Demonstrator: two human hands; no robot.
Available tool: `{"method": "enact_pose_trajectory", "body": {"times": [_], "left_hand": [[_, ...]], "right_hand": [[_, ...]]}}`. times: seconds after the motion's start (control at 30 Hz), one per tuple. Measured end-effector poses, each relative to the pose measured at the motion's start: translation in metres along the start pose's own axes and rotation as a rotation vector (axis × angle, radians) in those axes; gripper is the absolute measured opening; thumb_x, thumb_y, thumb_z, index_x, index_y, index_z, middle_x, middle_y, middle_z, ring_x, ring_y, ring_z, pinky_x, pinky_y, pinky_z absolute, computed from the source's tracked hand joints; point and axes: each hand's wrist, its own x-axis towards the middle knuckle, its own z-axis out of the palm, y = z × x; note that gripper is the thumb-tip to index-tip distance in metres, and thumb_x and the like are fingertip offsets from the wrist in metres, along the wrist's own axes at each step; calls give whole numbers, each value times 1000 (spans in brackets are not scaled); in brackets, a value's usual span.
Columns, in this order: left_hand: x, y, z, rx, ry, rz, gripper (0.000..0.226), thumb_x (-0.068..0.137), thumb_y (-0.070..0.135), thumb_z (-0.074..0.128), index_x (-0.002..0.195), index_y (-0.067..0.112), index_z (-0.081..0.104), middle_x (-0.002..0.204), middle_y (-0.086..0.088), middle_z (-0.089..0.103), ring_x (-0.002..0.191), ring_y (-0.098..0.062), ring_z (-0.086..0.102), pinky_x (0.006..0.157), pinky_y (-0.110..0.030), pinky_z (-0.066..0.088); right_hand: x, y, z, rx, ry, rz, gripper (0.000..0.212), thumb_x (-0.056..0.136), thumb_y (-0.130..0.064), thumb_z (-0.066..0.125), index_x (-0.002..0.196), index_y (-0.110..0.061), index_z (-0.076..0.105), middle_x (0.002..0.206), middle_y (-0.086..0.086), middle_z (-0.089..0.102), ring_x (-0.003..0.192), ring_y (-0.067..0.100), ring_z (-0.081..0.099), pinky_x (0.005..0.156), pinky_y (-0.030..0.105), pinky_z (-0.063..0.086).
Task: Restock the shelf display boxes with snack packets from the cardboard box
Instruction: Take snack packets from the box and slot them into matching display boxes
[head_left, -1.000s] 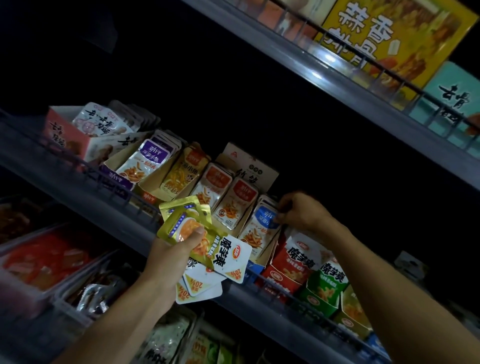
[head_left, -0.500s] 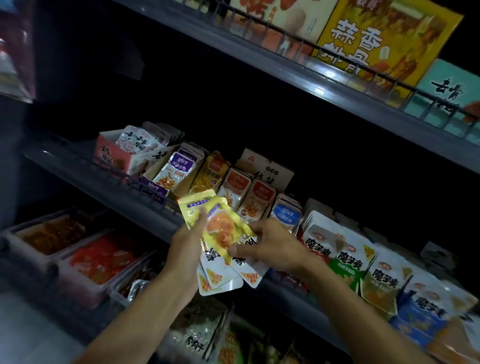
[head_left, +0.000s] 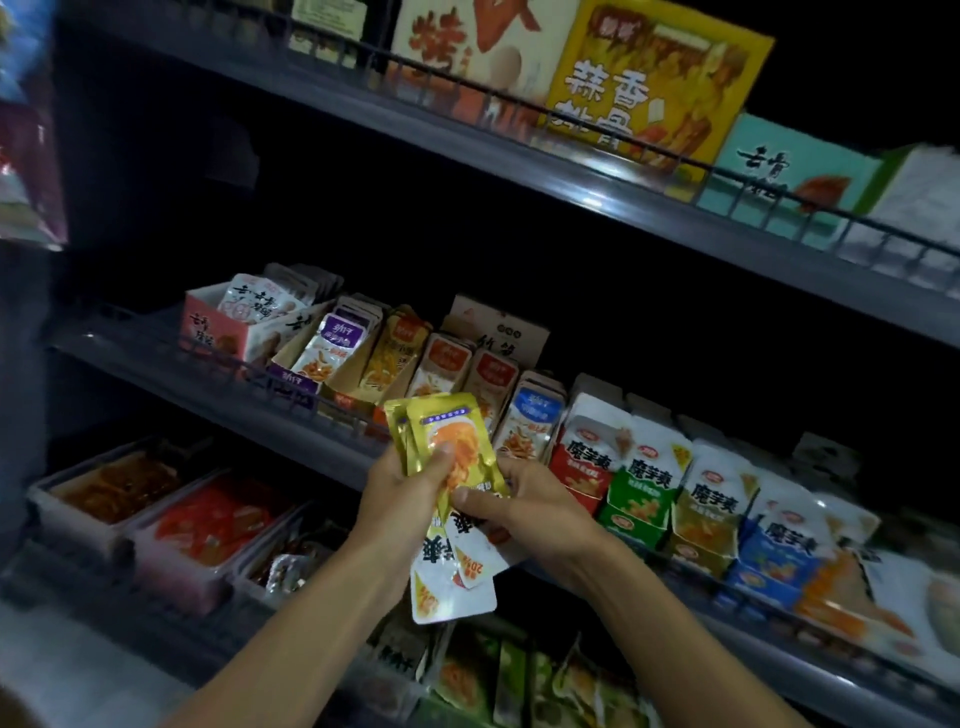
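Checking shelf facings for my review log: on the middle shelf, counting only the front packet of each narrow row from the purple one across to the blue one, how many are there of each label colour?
Purple label: 1
Yellow label: 1
Orange-red label: 2
Blue label: 1
Total: 5

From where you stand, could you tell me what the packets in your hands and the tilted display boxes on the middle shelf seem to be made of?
The yellow packets look like glossy plastic or foil film: they shine gold, glint and crinkle at the sealed edges. The display boxes seem to be printed cardboard: matte brown inner walls and stiff folded flaps. Their exact coating is hard to tell in this dim light.
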Motion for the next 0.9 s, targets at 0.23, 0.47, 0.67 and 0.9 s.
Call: {"method": "enact_pose_trajectory", "body": {"times": [0.23, 0.47, 0.67, 0.9], "left_hand": [[-12, 0, 28, 358, -215, -18, 22, 71, 11, 86, 91, 12, 75, 85, -6, 77, 78, -22, 73, 78, -37, 57], [-27, -21, 86, 410, -440, -121, 13, 81, 5, 77, 92, 8, 73, 86, -5, 77, 78, -17, 73, 72, -30, 57], [-30, -45, 128, 114, -183, -112, 7, 93, 7, 66, 94, 14, 67, 91, -3, 73, 86, -18, 70, 74, -37, 60], [-43, -57, 161, 63, -295, -152, 17, 96, 5, 61, 110, 14, 65, 105, -6, 74, 94, -21, 71, 69, -34, 60]], "right_hand": [[-53, -2, -78, -492, -189, -8, 23, 87, -22, 73, 108, -18, 66, 106, -4, 72, 99, 14, 68, 95, 40, 53], [-94, 15, -147, -470, -17, -46, 30, 75, -21, 83, 98, -13, 66, 100, 2, 70, 93, 23, 68, 88, 49, 54], [-117, 46, -171, 34, 641, -84, 53, 80, -49, 68, 124, -20, 57, 107, 3, 63, 84, 8, 66, 70, 28, 51], [-106, 67, -168, 279, 666, 21, 69, 83, -54, 70, 135, -17, 46, 123, 6, 64, 99, 19, 68, 75, 36, 59]]}}
